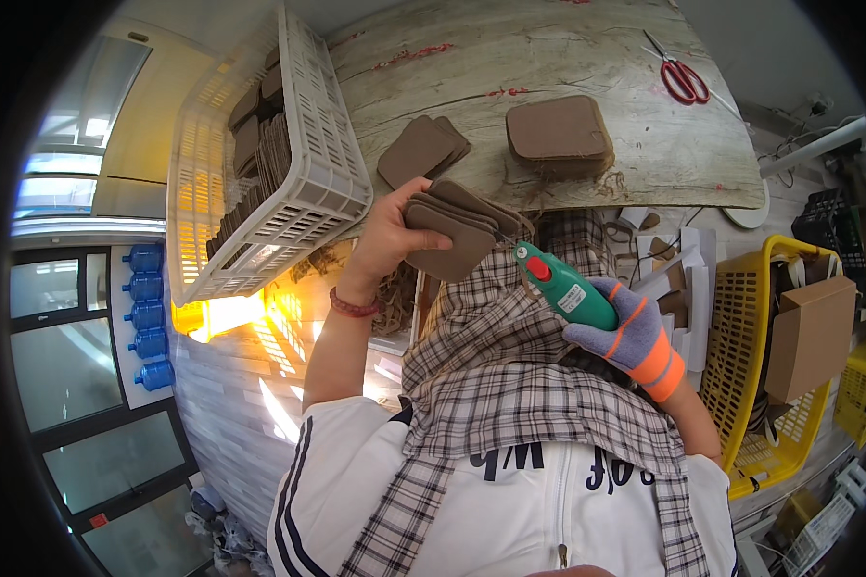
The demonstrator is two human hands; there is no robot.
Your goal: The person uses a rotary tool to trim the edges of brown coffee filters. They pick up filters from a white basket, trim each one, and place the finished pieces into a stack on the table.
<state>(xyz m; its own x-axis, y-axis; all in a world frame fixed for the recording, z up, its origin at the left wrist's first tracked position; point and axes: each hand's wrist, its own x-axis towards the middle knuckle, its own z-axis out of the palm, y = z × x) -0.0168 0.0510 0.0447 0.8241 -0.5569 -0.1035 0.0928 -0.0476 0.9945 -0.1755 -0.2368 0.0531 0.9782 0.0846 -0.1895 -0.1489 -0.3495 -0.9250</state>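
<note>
My left hand [401, 231], bare and with a red bracelet at the wrist, grips a fanned stack of brown rounded pads [464, 252], thumb on top. My right hand [629, 332], in a grey-purple and orange glove, is wrapped round a green handheld electric cutter [577, 294] with a red button. Its front end is close to the right edge of the held pads, where loose brown fibres hang; whether it touches them I cannot tell. Beyond, on the table, lie a few spread brown pads [421, 152] and a neat pile of brown pads [560, 135].
A white crate [329, 144] packed with brown pads stands at the left of the wood-patterned table [433, 67]. Red-handled scissors [683, 82] lie at the far right. Right of me stands a yellow basket [731, 375] with a cardboard box [810, 338]. A checked apron [529, 385] covers my lap.
</note>
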